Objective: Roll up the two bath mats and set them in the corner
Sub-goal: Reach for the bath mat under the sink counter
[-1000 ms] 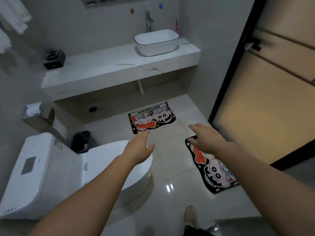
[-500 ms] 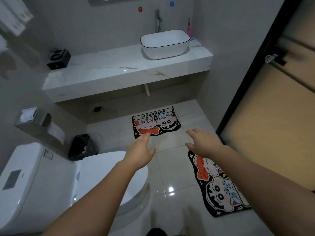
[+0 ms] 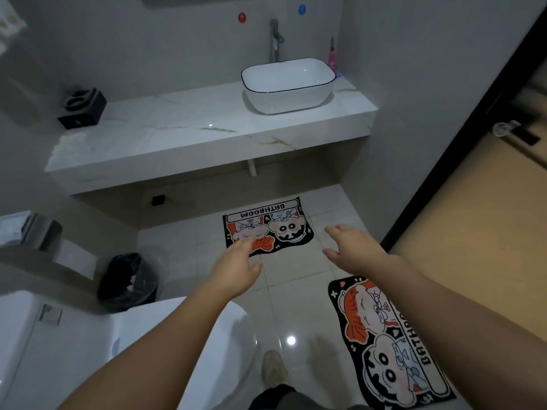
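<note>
Two black cartoon bath mats lie flat on the pale tiled floor. The far mat point(image 3: 278, 223) sits in front of the vanity, its "BATHROOM" lettering facing away from me. The near mat point(image 3: 387, 344) lies lengthwise at the lower right beside the door. My left hand point(image 3: 236, 267) reaches forward with fingers apart, its fingertips over the far mat's near edge in the picture. My right hand point(image 3: 352, 250) is also stretched out, fingers spread, above bare tiles between the two mats. Neither hand holds anything.
A white toilet point(image 3: 88, 350) fills the lower left, with a black bin point(image 3: 127, 282) behind it. A marble counter point(image 3: 192, 134) carries a white basin point(image 3: 288, 84) and a black holder point(image 3: 83, 106). A dark-framed door point(image 3: 473, 179) stands on the right. My shoe point(image 3: 273, 369) is below.
The view has moved forward into the bathroom, so both mats look bigger and the near one is now uncovered. Both hands stay outstretched and open.
</note>
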`<control>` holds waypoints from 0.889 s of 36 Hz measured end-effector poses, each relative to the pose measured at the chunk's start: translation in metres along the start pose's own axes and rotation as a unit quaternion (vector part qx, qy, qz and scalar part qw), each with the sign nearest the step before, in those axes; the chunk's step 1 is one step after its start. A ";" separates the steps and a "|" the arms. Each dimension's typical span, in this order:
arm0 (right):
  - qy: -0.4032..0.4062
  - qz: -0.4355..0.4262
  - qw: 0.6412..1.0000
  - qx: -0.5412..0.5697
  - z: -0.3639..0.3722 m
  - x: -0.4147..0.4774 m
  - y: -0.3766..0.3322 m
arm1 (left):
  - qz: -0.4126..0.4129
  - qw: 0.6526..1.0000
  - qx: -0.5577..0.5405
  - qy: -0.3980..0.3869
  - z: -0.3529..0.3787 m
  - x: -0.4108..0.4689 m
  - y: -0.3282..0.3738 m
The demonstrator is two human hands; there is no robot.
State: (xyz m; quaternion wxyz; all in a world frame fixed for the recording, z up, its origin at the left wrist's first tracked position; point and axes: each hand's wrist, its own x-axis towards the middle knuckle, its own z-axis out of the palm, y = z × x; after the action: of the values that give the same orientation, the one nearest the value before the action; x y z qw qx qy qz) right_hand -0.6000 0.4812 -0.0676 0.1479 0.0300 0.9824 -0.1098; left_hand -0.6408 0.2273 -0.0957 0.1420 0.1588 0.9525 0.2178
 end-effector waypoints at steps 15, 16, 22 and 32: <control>-0.016 0.026 1.000 0.007 -0.024 0.117 -0.011 | 0.007 0.999 0.010 -0.038 -0.027 0.118 -0.052; -0.020 0.026 0.999 0.007 -0.026 0.123 -0.011 | 0.008 0.999 0.008 -0.037 -0.026 0.124 -0.053; -0.037 0.016 0.999 -0.011 -0.033 0.167 -0.004 | 0.000 0.999 -0.006 -0.042 -0.025 0.160 -0.057; -0.056 -0.040 0.997 -0.030 -0.057 0.274 0.025 | -0.029 0.999 -0.008 -0.018 -0.030 0.244 -0.055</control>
State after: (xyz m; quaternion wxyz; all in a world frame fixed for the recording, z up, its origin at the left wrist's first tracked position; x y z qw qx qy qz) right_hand -0.8752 0.5259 -0.1005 0.1993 -0.0203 0.9758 -0.0879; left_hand -0.8864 0.2576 -0.1442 0.1668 0.1342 0.9522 0.2180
